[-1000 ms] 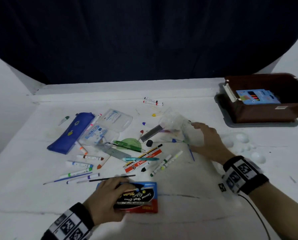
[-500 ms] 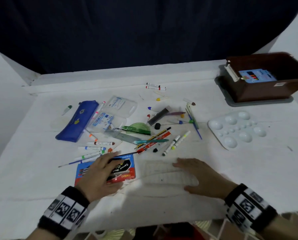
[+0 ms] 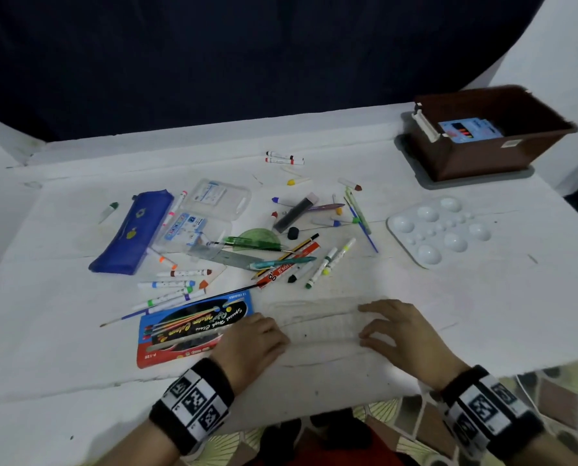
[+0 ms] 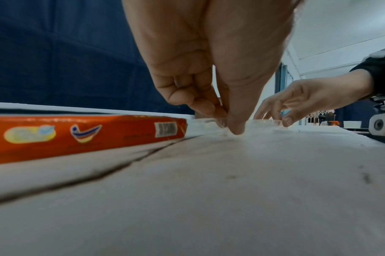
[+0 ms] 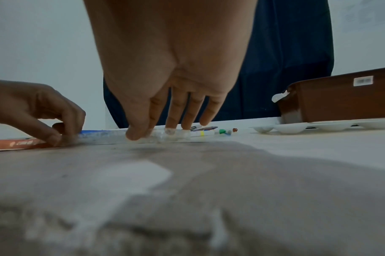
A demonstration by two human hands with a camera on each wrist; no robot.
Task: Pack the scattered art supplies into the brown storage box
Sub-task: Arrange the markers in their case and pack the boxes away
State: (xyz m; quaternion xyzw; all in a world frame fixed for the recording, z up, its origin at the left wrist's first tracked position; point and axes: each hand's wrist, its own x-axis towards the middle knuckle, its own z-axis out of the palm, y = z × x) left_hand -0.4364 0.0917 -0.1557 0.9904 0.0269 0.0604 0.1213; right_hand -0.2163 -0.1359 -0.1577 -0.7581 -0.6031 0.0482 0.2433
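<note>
A clear plastic tray (image 3: 317, 321) lies flat near the table's front edge. My left hand (image 3: 277, 331) pinches its left end, with curled fingers (image 4: 209, 105) over the rim. At the tray's right end my right hand (image 3: 371, 326) grips it, thumb on the near side and fingers (image 5: 171, 121) on the top. The brown storage box (image 3: 482, 159) stands open at the back right with a blue crayon pack (image 3: 465, 129) inside. Markers, pencils and brushes (image 3: 280, 257) are scattered mid-table.
A red and blue marker box (image 3: 193, 327) lies just left of my left hand. A white paint palette (image 3: 438, 230) sits in front of the brown box. A blue pencil pouch (image 3: 133, 230) and an open clear case (image 3: 210, 210) lie at the left. The table edge is close below my wrists.
My right hand carried the clear tray from the pile to the front of the table. My left hand let go of the marker box and moved right onto the tray's left end.
</note>
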